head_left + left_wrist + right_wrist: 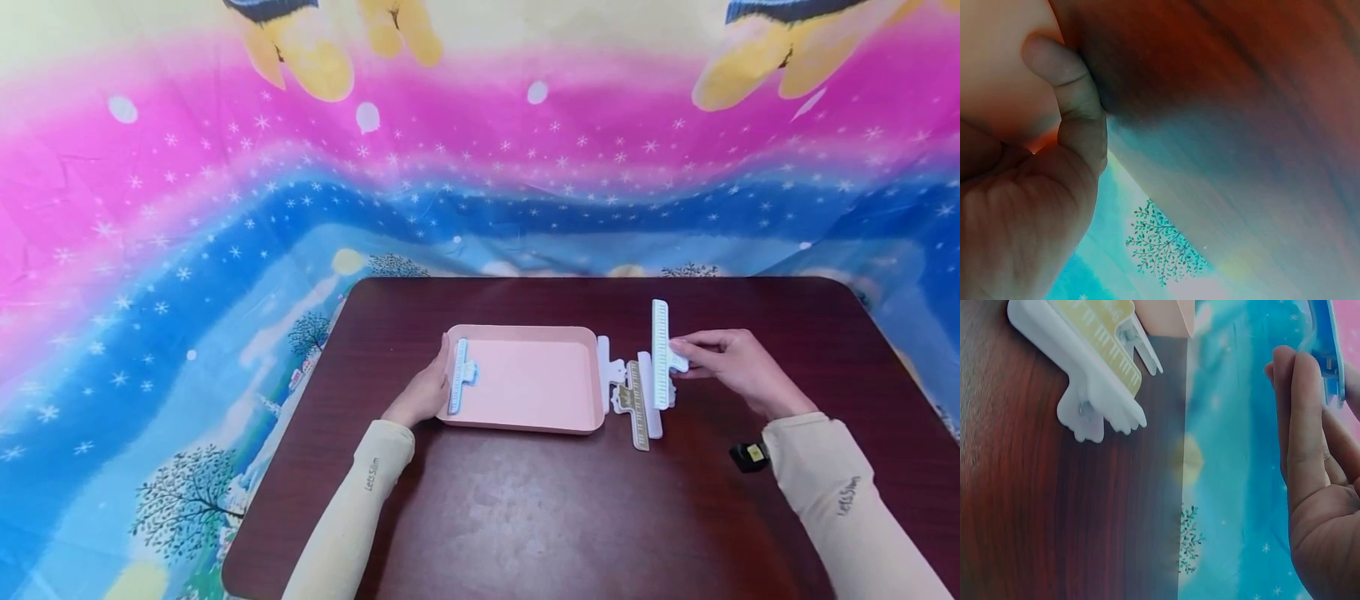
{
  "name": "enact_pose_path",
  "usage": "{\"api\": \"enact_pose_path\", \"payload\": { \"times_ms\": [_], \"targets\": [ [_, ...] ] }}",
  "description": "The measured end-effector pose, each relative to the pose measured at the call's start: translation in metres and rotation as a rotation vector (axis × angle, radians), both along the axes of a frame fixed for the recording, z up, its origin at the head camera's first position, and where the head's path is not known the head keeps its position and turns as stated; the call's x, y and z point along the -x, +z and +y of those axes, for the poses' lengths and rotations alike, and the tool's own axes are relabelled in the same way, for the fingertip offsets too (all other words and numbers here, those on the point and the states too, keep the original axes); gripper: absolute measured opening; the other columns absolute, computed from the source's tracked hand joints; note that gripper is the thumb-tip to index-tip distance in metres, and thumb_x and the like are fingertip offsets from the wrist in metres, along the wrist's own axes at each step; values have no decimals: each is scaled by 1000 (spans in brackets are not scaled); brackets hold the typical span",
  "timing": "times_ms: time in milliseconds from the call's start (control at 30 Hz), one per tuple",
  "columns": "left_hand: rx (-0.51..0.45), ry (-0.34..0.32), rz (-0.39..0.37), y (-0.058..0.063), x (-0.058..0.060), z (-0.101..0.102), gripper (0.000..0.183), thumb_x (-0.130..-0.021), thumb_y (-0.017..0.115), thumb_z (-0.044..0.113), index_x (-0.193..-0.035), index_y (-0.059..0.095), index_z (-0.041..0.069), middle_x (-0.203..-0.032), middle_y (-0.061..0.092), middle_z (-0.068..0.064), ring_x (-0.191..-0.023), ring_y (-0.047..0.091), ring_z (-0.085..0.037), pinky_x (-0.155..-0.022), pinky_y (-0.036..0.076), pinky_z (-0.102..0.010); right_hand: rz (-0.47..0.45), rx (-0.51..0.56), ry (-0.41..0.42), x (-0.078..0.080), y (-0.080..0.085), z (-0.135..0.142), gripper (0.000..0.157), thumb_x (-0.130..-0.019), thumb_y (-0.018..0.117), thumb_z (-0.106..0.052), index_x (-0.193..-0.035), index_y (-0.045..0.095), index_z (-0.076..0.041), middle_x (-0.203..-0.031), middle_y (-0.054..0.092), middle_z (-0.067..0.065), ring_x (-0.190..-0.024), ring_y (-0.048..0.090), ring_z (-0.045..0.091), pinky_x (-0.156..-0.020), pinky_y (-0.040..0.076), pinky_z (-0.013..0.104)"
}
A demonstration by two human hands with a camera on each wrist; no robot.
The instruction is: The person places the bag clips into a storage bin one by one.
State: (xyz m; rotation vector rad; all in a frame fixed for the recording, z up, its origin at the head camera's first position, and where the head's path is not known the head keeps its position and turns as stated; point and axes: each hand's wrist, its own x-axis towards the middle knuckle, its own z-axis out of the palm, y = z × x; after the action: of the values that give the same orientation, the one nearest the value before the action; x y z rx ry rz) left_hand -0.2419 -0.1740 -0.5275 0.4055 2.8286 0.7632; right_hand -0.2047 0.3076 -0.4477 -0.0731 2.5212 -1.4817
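My left hand holds the left side of a shallow pink tray; in the left wrist view a bent finger lies against its wall. Inside the tray, along that side, lies a light-blue long clip. To the right, my right hand pinches a pale blue long clip by its handle, raised over the table. Below it lie a gold-faced clip and a white clip, close together. Another white clip is beside the tray's right wall.
The dark red-brown table has rounded corners. A patterned cloth backdrop hangs behind and around it. A small black device sits at my right wrist.
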Motion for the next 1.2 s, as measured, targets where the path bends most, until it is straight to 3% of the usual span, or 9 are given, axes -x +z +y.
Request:
{"api": "enact_pose_path", "payload": {
  "times_ms": [267, 567, 933, 1200],
  "targets": [
    [-7, 7, 7, -2, -2, 0, 72, -108, 38, 7, -166, -3, 3, -170, 21, -22, -152, 35, -33, -125, 32, -45, 7, 25, 13, 3, 0, -13, 48, -104, 65, -25, -139, 61, 8, -131, 64, 32, -93, 75, 17, -79, 63, 26],
    [7, 27, -10, -4, -2, 1, 71, -109, 37, 8, -166, -5, 6, -171, 21, -20, -153, 35, -32, -125, 32, -45, -21, -6, 24, 5, -4, -26, 51, -103, 65, -32, -140, 62, 4, -133, 65, 30, -99, 77, 26, -91, 62, 40],
    [17, 18, -7, -2, -2, 1, 73, -109, 39, 9, -167, -6, 7, -171, 21, -19, -152, 37, -31, -124, 33, -45, -33, 13, 35, 14, -1, -47, 52, -102, 67, -33, -137, 64, 5, -130, 67, 29, -99, 77, 28, -90, 62, 43],
    [17, 53, -41, 1, 1, 2, 70, -110, 36, 11, -167, -4, 9, -172, 20, -17, -153, 35, -30, -126, 30, -44, -41, 38, 60, 24, 5, -71, 47, -102, 68, -28, -132, 66, 7, -118, 73, 23, -88, 76, 14, -86, 63, 41]
  ]
}}
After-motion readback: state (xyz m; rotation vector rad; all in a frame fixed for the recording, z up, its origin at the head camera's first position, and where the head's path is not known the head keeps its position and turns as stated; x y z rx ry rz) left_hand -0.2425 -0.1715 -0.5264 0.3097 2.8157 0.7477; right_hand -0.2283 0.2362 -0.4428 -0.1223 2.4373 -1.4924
